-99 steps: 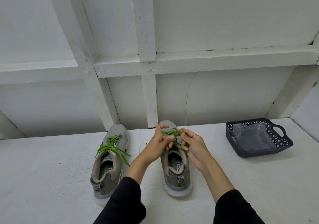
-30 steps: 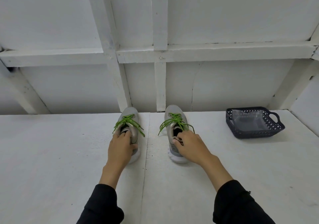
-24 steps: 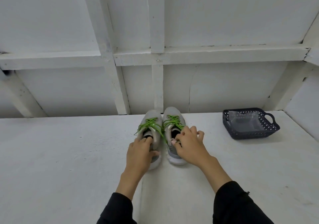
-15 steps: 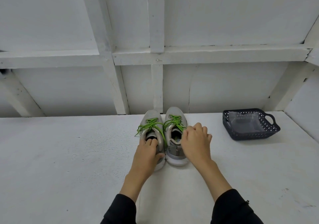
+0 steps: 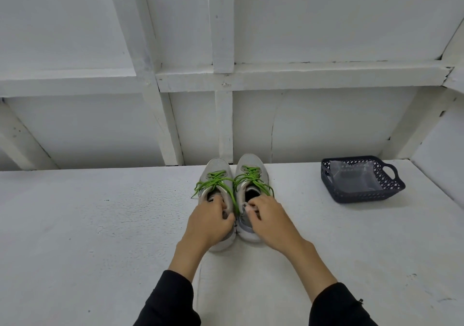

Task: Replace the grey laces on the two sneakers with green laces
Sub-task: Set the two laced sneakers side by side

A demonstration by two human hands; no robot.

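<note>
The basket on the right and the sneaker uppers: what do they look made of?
Basket: likely moulded plastic, matte dark blue-grey, going by its regular lattice holes and formed handle. Sneaker uppers: apparently knit or mesh fabric, matte grey, with a fine speckled texture at the toe.

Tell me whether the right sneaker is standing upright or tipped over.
Upright: the right sneaker sits sole-down, opening and green laces facing up.

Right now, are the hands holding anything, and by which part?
Each hand grips a sneaker at its heel collar: left hand on the left sneaker, right hand on the right sneaker.
</note>
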